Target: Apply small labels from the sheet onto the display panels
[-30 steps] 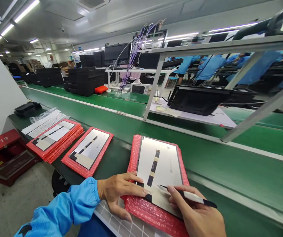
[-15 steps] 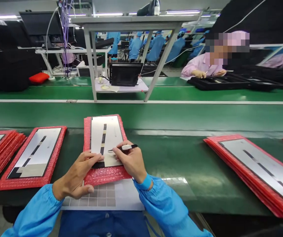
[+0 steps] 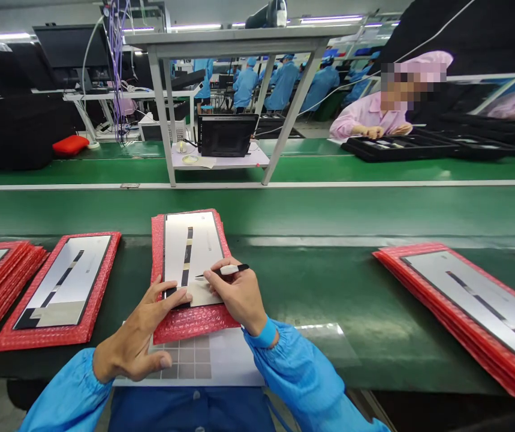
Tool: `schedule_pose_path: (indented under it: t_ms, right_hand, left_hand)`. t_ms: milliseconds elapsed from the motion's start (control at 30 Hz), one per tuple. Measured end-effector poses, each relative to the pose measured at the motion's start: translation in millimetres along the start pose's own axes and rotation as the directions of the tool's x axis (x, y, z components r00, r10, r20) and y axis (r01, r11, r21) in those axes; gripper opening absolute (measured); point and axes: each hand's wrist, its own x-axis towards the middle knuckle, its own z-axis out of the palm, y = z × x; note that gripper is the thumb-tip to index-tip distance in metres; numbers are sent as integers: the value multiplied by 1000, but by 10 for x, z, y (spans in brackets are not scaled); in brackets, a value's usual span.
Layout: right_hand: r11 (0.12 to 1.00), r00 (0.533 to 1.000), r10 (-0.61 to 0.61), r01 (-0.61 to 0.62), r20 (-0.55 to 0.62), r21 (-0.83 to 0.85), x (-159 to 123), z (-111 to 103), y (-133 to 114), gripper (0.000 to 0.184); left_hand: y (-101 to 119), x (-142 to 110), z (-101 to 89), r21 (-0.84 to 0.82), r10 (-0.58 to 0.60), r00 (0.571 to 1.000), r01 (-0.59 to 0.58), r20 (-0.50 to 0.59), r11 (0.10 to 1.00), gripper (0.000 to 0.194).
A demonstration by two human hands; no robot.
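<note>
A flat display panel with a silvery back lies on red bubble wrap in front of me. A dark strip with tan patches runs down its middle. My left hand is open, its fingertips on the lower left corner of the panel and its thumb spread below. In my right hand I pinch tweezers, black with a white middle; their fine tip points left, close to the strip. Whether the tip touches the panel I cannot tell. Under the wrap's near edge lies a sheet with grey squares.
At left another panel rests on red wrap, beside a stack of red-wrapped panels. A further stack stands at right. Across the green bench are a metal stand and a person in pink with a black tray.
My left hand's fingers have shifted slightly at the panel's lower left corner. My right hand and the tweezers stay nearly still. The person in pink has moved a little.
</note>
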Motion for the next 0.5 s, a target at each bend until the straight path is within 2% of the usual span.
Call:
schedule_pose_path:
  t_ms: [233,367,433,467,500]
  right_hand:
    - [1000,1000,-11,11,4,-25,2,-5,25,28]
    - [1000,1000,-19,19,11,-16,-12,5,-10,30]
    - [1000,999,-31,31,22,-3,-17,-25,-53,30]
    - [999,999,-50,50,21,7,-15,-57,-78,29]
    - [997,997,-81,81,16,19,-9,-101,-106,28]
  left_hand:
    - [16,-1,55,-43,-42,998,40,-45,998,100]
    - [-43,-49,43,-161,-53,998,45,-45,986,91]
    - [-89,-62,37,-262,-82,984,38,-159,964,79]
    - [-115,-57,32,-294,-143,959,67,-245,953,71]
    - [-144,-43,22,-316,-235,914,128,-331,940,63]
